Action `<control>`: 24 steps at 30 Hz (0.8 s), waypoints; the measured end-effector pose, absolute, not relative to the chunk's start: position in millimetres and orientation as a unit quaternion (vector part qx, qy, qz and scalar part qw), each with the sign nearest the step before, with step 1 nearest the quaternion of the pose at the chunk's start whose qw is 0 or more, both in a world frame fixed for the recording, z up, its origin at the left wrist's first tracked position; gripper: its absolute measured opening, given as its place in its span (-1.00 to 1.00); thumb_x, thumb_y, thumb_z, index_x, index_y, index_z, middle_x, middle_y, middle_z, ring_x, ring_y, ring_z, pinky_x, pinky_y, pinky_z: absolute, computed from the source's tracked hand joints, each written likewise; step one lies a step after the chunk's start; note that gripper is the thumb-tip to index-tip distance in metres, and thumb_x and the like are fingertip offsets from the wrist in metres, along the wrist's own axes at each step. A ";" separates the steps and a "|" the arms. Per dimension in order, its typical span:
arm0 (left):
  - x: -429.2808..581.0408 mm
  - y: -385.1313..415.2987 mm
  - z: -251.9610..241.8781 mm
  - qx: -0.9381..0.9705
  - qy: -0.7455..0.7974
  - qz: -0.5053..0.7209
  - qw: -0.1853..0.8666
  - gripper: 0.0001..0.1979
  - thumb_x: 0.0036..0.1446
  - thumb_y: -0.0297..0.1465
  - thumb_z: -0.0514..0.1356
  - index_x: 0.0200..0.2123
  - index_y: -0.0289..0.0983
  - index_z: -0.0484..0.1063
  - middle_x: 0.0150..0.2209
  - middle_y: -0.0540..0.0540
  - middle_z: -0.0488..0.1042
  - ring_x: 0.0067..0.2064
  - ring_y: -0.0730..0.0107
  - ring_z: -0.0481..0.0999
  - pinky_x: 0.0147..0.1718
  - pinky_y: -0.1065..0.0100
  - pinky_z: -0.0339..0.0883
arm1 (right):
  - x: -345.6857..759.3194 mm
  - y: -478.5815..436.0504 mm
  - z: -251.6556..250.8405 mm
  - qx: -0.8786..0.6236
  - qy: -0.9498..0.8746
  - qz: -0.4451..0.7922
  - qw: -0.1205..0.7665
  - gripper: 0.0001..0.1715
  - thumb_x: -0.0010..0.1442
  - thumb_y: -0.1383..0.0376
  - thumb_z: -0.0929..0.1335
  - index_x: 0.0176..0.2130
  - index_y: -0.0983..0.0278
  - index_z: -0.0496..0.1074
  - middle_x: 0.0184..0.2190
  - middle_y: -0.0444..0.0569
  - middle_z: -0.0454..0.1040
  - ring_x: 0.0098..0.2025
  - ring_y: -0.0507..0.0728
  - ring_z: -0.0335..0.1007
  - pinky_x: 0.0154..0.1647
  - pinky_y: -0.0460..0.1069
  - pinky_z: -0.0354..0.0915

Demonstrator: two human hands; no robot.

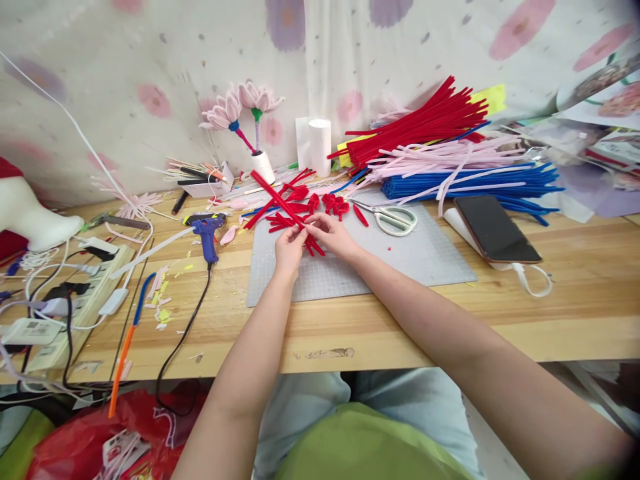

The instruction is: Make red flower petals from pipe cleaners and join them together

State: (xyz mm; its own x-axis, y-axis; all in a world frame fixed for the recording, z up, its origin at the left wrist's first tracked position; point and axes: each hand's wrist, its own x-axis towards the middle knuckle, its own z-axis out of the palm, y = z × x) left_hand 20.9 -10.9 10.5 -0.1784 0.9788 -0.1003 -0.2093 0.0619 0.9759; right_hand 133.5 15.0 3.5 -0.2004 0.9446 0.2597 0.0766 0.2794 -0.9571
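Note:
Red pipe cleaners (274,195) cross between my two hands over the grey cutting mat (400,260). My left hand (291,248) is closed on them, fingertips pinched near the crossing. My right hand (330,235) meets it from the right, its thumb and fingers pinching the same red stems. Short red ends stick out below the fingers. Just behind the hands lie bent red pipe cleaner pieces (336,205) shaped like petals. Scissors with pale green handles (396,220) rest on the mat to the right.
A blue glue gun (206,237) stands left of the mat, its cord running off the front edge. Bundles of red (415,130), pink and blue pipe cleaners (465,183) lie behind. A phone (496,229) sits right; a power strip (83,307) with tangled cables left. Pink flowers (240,107) stand behind.

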 end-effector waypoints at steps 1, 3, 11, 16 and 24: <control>19.1 -10.9 12.1 0.355 0.507 0.579 0.531 -0.78 -0.17 -0.32 0.30 -0.41 -0.29 0.41 -0.43 -0.01 0.47 -0.39 0.48 0.44 -0.38 0.41 0.30 | 133.5 14.5 3.8 -0.406 -0.636 0.450 0.478 -0.71 0.01 0.14 0.31 -0.31 0.30 0.31 -0.48 -0.13 0.33 -0.44 0.00 0.22 -0.40 -0.08 0.18; 16.1 -10.4 14.0 0.325 0.496 0.588 0.550 -0.74 -0.21 -0.28 0.32 -0.46 -0.30 0.40 -0.47 0.00 0.46 -0.44 0.51 0.43 -0.41 0.43 0.28 | 134.0 13.0 5.2 -0.409 -0.644 0.452 0.463 -0.77 -0.01 0.19 0.32 -0.38 0.31 0.30 -0.52 -0.14 0.32 -0.47 -0.01 0.21 -0.43 -0.09 0.17; 18.0 -4.6 9.4 0.257 0.471 0.662 0.523 -0.81 -0.31 -0.41 0.36 -0.58 -0.32 0.42 -0.57 0.06 0.43 -0.53 0.62 0.36 -0.47 0.51 0.21 | 135.0 2.1 18.8 -0.426 -0.673 0.452 0.401 -0.82 -0.04 0.31 0.32 -0.58 0.31 0.23 -0.68 -0.22 0.23 -0.61 -0.07 0.10 -0.55 -0.12 0.07; 21.9 -5.4 11.7 0.188 0.444 0.684 0.547 -0.87 -0.24 -0.49 0.31 -0.59 -0.34 0.38 -0.59 0.05 0.41 -0.55 0.60 0.36 -0.48 0.49 0.20 | 133.9 2.5 22.0 -0.395 -0.610 0.570 0.384 -0.81 -0.05 0.35 0.32 -0.58 0.29 0.18 -0.76 -0.25 0.21 -0.70 -0.08 0.09 -0.63 -0.13 0.05; 22.3 0.5 8.7 0.124 0.411 0.697 0.574 -0.84 -0.10 -0.50 0.24 -0.59 -0.31 0.29 -0.62 0.08 0.35 -0.59 0.59 0.33 -0.50 0.46 0.17 | 129.4 7.5 11.3 -0.377 -0.583 0.602 0.393 -0.77 -0.04 0.28 0.35 -0.56 0.29 0.19 -0.76 -0.23 0.23 -0.68 -0.07 0.13 -0.64 -0.14 0.06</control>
State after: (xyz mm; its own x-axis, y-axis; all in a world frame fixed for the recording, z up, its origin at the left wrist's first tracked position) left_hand 22.3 0.5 8.7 -0.3100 0.9021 -0.3003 -0.6986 -0.0018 0.7155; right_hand 129.4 7.5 11.3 -0.4064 0.9137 0.0036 -0.0329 -0.0107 -0.9994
